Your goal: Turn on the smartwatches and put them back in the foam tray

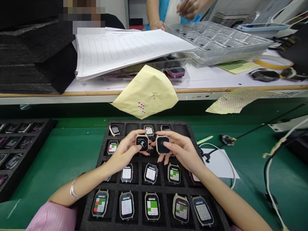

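Note:
My left hand [131, 143] grips a smartwatch case [142, 143] without a strap, its lit screen showing a dark dial with the thumb on it. In my right hand [179, 145] is a second strapless smartwatch [161, 145]; its screen is dark and my thumb rests on the glass. Both are held side by side above a black foam tray [113, 192]. Several more watch cases sit in the tray's compartments, such as one with a green and white grid [152, 206] and one with red and green cells [100, 203]. My hands hide some compartments.
Another foam tray of watches [45, 128] lies at left. On the shelf are paper sheets [120, 48], clear plastic trays [223, 41] and black foam stacks [29, 57]. Yellow paper [149, 93] hangs over its edge. Cables [269, 179] run at right. Another person's hands [189, 9] are beyond.

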`<state>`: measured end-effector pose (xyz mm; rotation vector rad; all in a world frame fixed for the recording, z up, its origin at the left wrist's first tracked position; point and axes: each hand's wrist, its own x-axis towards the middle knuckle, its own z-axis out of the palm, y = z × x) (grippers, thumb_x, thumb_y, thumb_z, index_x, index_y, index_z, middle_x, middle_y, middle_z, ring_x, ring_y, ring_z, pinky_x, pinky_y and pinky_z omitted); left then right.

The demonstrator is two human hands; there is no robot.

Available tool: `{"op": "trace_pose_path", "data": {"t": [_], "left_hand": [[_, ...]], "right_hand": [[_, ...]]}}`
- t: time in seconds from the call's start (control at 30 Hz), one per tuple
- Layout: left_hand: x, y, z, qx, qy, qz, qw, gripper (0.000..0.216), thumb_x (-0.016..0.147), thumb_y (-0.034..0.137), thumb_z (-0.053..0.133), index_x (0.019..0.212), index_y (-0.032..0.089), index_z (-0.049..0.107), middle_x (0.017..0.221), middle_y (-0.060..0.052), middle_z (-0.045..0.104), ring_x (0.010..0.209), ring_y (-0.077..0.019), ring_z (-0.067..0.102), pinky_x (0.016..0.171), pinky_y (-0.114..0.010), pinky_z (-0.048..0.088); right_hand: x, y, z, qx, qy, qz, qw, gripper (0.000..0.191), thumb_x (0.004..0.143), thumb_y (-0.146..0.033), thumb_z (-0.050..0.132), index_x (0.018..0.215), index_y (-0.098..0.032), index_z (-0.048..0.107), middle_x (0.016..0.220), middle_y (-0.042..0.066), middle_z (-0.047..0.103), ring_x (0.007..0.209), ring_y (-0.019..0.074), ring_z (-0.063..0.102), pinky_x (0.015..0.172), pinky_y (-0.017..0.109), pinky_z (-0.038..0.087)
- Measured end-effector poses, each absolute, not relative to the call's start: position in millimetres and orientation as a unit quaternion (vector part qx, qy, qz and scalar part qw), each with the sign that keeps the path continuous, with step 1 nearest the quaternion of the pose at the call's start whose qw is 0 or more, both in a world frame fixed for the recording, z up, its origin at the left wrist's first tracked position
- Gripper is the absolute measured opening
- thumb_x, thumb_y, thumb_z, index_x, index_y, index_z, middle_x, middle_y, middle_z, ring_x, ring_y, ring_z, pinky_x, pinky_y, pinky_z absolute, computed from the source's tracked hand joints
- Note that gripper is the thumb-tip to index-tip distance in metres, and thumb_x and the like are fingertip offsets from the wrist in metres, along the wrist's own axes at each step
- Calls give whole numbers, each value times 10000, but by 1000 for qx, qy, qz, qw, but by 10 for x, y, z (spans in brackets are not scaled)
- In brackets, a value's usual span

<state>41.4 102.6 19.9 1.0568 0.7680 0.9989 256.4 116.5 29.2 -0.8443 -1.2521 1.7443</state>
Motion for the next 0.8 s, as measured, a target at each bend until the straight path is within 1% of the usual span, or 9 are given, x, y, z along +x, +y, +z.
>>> {"op": "trace_pose_path", "data": {"t": [0.17,0.27,0.37,0.47,0.57,0.63,0.7,0.73,0.8], "left_hand": [[414,1026,212,482,348,443,671,403,849,205,553,1249,199,507,1048,-77,657,945,-218,645,789,-390,596],[416,1034,212,497,359,443,654,389,840,218,595,1217,201,500,1011,-64,633,904,-204,638,730,-325,579],[415,1044,208,525,393,445,610,382,809,192,658,1158,213,505,839,9,561,715,-135,585,594,-226,491],[405,1047,207,549,411,441,579,330,819,178,648,1117,205,510,740,52,470,574,-86,468,541,-207,402],[389,1040,218,572,412,426,567,290,830,170,611,1104,191,518,750,41,470,592,-98,460,574,-224,391],[375,1029,228,595,413,410,555,280,819,141,593,1087,191,532,771,28,490,640,-116,468,619,-235,398],[365,1020,235,613,411,400,544,282,804,113,582,1070,196,542,790,21,505,679,-128,470,651,-240,397],[363,1017,235,617,410,398,541,285,799,110,579,1068,198,542,795,18,508,689,-132,471,655,-241,396],[367,1017,229,616,411,406,535,285,796,119,582,1066,199,541,778,17,502,691,-139,472,648,-242,395]], "right_hand": [[2554,1152,297,-342,-498,684,409,327,882,-242,657,1197,-175,604,800,57,719,561,212,719,420,246,564],[2549,1145,306,-341,-504,679,411,370,889,-260,652,1244,-187,579,880,82,725,589,210,720,437,252,566],[2542,1142,327,-320,-505,693,403,392,903,-279,633,1281,-203,562,1022,116,709,640,204,715,464,266,569],[2544,1153,339,-290,-500,716,392,391,905,-294,634,1282,-215,563,1044,113,694,658,192,699,480,268,560],[2571,1172,322,-279,-503,722,385,349,875,-293,681,1209,-215,613,993,90,690,642,182,689,501,272,557],[2599,1183,299,-280,-511,722,374,305,856,-277,709,1146,-208,644,878,57,689,603,168,674,519,280,561],[2622,1187,280,-279,-517,723,362,288,854,-264,716,1127,-204,650,774,28,670,585,160,661,543,288,566],[2629,1186,276,-278,-518,724,360,288,857,-263,713,1131,-204,647,754,21,662,586,158,659,553,291,568],[2627,1184,282,-277,-520,724,359,297,861,-274,709,1142,-205,639,776,25,662,584,159,661,556,298,570]]}}
